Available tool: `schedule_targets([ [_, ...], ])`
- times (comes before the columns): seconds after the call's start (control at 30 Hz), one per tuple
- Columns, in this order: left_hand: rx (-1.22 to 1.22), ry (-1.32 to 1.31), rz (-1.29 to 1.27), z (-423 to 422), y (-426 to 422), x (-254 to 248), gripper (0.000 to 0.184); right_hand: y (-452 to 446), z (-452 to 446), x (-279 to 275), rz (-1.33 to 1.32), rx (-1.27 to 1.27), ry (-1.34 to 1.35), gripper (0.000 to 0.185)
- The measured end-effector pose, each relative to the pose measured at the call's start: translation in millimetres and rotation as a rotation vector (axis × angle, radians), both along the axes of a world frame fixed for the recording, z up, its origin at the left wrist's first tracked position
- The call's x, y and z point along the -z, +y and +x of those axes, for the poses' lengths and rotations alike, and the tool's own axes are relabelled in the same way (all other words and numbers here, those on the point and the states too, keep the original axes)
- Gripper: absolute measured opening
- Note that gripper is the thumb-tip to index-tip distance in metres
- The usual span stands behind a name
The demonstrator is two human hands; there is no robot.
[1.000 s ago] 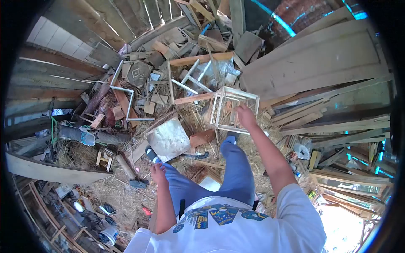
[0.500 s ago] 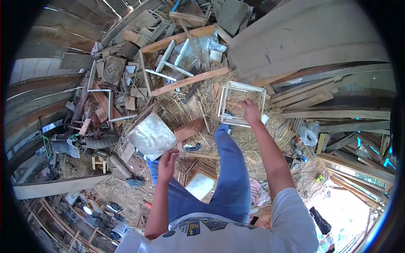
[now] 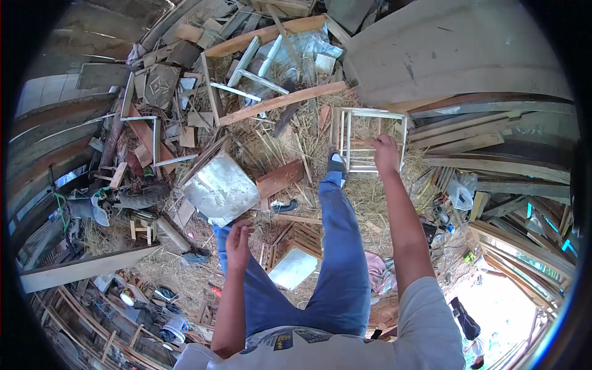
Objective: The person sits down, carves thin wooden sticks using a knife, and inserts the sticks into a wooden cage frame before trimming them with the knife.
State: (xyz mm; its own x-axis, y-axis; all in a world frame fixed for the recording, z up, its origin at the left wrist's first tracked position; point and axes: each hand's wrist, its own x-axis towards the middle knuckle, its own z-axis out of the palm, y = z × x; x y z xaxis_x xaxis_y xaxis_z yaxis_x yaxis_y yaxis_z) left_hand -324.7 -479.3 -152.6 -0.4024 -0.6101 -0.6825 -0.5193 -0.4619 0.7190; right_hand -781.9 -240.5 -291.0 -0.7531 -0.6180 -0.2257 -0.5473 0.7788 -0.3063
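A white-edged wooden frame (image 3: 375, 168), box-shaped with open sides, stands on the straw ahead to the right. My right hand (image 3: 386, 154) is closed on a bar of this frame. Near my left thigh, my left hand (image 3: 238, 242) hovers with its fingers curled together; anything between them is too small to make out. Just beyond it is a stool-like piece with a worn, whitish square top (image 3: 222, 188), and the left hand looks apart from it. A reddish-brown wooden block (image 3: 280, 179) lies to the right of that top.
Between my legs sits a slatted wooden piece with a pale panel (image 3: 292, 269). A long plank (image 3: 283, 103) lies ahead, with white wooden rails (image 3: 269, 57) behind it. A large grey panel (image 3: 456, 52) leans at the far right. Stacked boards (image 3: 468, 143) line the right side.
The wooden frame has shifted right and turned squarer to me, with my right hand still on it. My left hand has moved slightly left and down. The view has shifted a little.
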Motion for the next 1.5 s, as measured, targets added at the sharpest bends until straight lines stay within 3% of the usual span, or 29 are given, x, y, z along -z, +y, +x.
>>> schedule_targets([
  [0.1,0.002,0.045,0.013,3,11,4,0.023,-6,6,-3,0.047,-0.017,0.101,0.024],
  [0.4,-0.025,0.068,0.073,8,3,5,0.021,-50,91,-34,-0.221,0.169,0.235,0.023],
  [0.47,-0.037,0.072,0.073,8,-4,10,0.021,-71,119,-38,-0.312,0.100,0.169,0.019],
  [0.53,0.023,0.081,0.030,12,-13,23,0.021,-95,138,-45,-0.165,-0.050,-0.127,0.015],
  [0.6,0.063,0.099,0.014,14,-24,40,0.021,-102,156,-9,-0.201,-0.210,-0.262,0.012],
  [0.7,0.269,0.071,-0.049,18,-48,63,0.020,-104,170,49,-0.144,-0.055,-0.377,0.013],
  [0.93,0.308,0.037,-0.180,21,-101,109,0.019,-82,150,219,0.067,0.179,-0.364,0.027],
  [1.03,0.327,0.046,-0.222,19,-107,145,0.018,-78,140,287,0.191,0.205,-0.194,0.032],
  [1.13,0.328,0.099,-0.216,23,-108,182,0.018,-94,137,300,0.222,0.217,-0.146,0.033],
  [1.2,0.526,0.062,-0.182,11,-108,178,0.019,-105,133,304,0.311,0.203,-0.234,0.037],
  [1.23,0.670,0.083,-0.273,5,-110,168,0.023,-106,135,320,0.296,0.184,-0.115,0.041],
  [1.27,0.666,0.087,-0.290,10,-114,170,0.023,-113,136,324,0.275,0.170,0.006,0.046],
  [1.33,1.034,0.118,-0.536,21,-122,175,0.028,-123,138,330,0.329,0.168,0.081,0.052],
  [1.4,1.048,0.091,-0.523,27,-122,162,0.032,-130,138,340,0.263,0.359,-0.044,0.046],
  [1.5,1.093,-0.027,-0.596,35,-120,136,0.038,-137,142,322,0.338,0.319,-0.076,0.055],
])
